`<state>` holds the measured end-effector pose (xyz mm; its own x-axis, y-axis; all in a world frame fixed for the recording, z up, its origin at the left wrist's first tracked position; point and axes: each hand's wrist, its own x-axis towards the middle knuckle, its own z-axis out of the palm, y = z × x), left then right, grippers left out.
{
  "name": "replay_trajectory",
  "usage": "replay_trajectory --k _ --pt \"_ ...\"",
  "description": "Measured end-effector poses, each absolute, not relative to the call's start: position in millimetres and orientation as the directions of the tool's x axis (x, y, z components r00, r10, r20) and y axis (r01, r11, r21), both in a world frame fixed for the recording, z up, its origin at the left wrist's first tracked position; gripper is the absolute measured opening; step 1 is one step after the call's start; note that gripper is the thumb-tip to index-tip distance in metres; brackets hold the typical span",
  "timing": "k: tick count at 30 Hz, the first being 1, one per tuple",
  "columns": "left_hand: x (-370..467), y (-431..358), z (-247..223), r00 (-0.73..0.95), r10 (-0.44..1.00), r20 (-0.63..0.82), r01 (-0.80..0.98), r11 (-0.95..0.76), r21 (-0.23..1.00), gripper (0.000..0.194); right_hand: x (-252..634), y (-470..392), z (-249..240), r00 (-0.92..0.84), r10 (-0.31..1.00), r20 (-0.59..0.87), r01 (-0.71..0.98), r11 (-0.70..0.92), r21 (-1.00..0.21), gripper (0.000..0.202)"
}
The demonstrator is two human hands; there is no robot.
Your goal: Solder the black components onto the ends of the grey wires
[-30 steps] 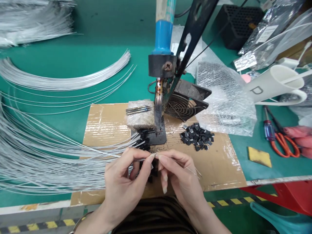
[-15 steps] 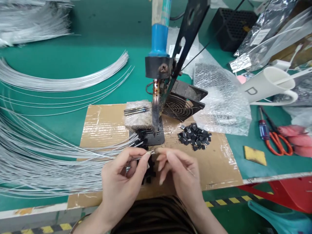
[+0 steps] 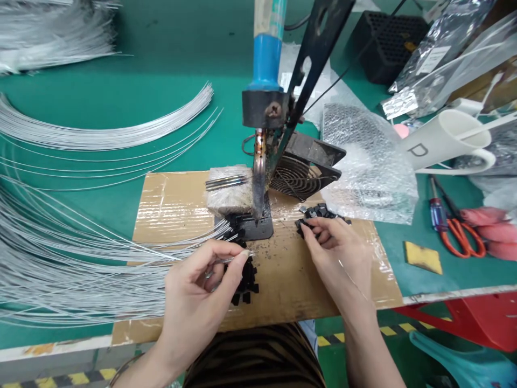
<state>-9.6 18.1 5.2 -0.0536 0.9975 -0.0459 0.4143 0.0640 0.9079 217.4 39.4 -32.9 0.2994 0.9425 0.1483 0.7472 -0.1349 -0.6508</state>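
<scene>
My left hand [image 3: 205, 285] pinches the end of a thin grey wire, whose tip pokes out past the thumb and forefinger. Over the near left edge of a pile of small black pieces [image 3: 321, 211] is my right hand [image 3: 337, 242], with thumb and forefinger close together at one piece. Many grey wires [image 3: 100, 269] run in from the left, their ends near a black plate [image 3: 264, 229]. More black pieces [image 3: 247, 280] lie just right of my left hand. A soldering iron [image 3: 259, 178] points down above the plate.
Behind the cardboard sheet [image 3: 173, 205] are a wrapped block [image 3: 228, 199], a black fan [image 3: 302, 167] and bubble wrap [image 3: 367, 161]. At the right are a white mug [image 3: 448, 140], orange-handled scissors [image 3: 460, 240] and a yellow sponge [image 3: 423, 257]. A curved wire bundle [image 3: 121, 137] lies at the left.
My right hand has moved away from my left fingertips, to the right, onto the pile of black pieces. My left hand has stayed nearly in place with the wire.
</scene>
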Motion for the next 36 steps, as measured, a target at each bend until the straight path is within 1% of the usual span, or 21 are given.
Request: replay_trajectory --k 3,5,7,10,12,17,21,23,26,31,36 --pt "-10.2 18.5 5.3 -0.041 0.998 -0.048 0.421 0.061 0.905 0.007 216.9 34.2 -30.3 0.369 0.926 0.084 0.654 -0.195 -0.731 0.019" --pt "-10.4 18.7 4.6 -0.046 0.998 -0.049 0.424 0.064 0.903 0.007 216.2 30.3 -27.7 0.423 0.906 -0.001 0.532 -0.249 -0.809 0.024" --pt "-10.5 18.8 3.6 -0.052 0.997 -0.049 0.425 0.067 0.903 0.008 214.5 27.0 -24.9 0.441 0.894 -0.079 0.396 -0.272 -0.877 0.027" --pt "-10.9 18.8 2.3 -0.051 0.997 -0.066 0.429 0.081 0.9 0.01 209.0 24.0 -20.2 0.374 0.916 -0.143 0.216 -0.236 -0.948 0.029" --pt "-11.5 18.8 2.3 -0.047 0.996 -0.081 0.436 0.093 0.895 0.011 203.8 23.1 -17.1 0.313 0.934 -0.174 0.099 -0.214 -0.972 0.025" --pt "-12.8 19.4 6.2 -0.048 0.994 -0.096 0.451 0.108 0.886 0.012 189.3 20.3 -9.9 0.229 0.933 -0.277 -0.12 -0.255 -0.959 0.014" --pt "-11.8 20.6 11.3 -0.072 0.989 -0.128 0.434 0.147 0.889 0.011 176.5 17.5 -5.9 0.168 0.933 -0.319 -0.243 -0.275 -0.93 0.011" --pt "-10.8 22.0 14.0 -0.053 0.988 -0.143 0.399 0.152 0.904 0.01 169.5 16.8 -4.8 0.141 0.932 -0.334 -0.293 -0.283 -0.913 0.013" --pt "-8.9 25.5 18.7 0.021 0.985 -0.171 0.315 0.156 0.936 0.007 159.5 16.2 -4.0 0.087 0.932 -0.351 -0.368 -0.297 -0.881 0.013" --pt "-6.7 31.0 25.8 0.093 0.976 -0.196 0.232 0.171 0.958 0.011 149.9 14.4 -4.2 0.01 0.93 -0.367 -0.437 -0.326 -0.838 0.013" --pt "-6.7 31.5 26.6 0.101 0.972 -0.21 0.198 0.187 0.962 0.011 149.5 11.8 -5.4 0.012 0.933 -0.36 -0.424 -0.322 -0.847 0.012"
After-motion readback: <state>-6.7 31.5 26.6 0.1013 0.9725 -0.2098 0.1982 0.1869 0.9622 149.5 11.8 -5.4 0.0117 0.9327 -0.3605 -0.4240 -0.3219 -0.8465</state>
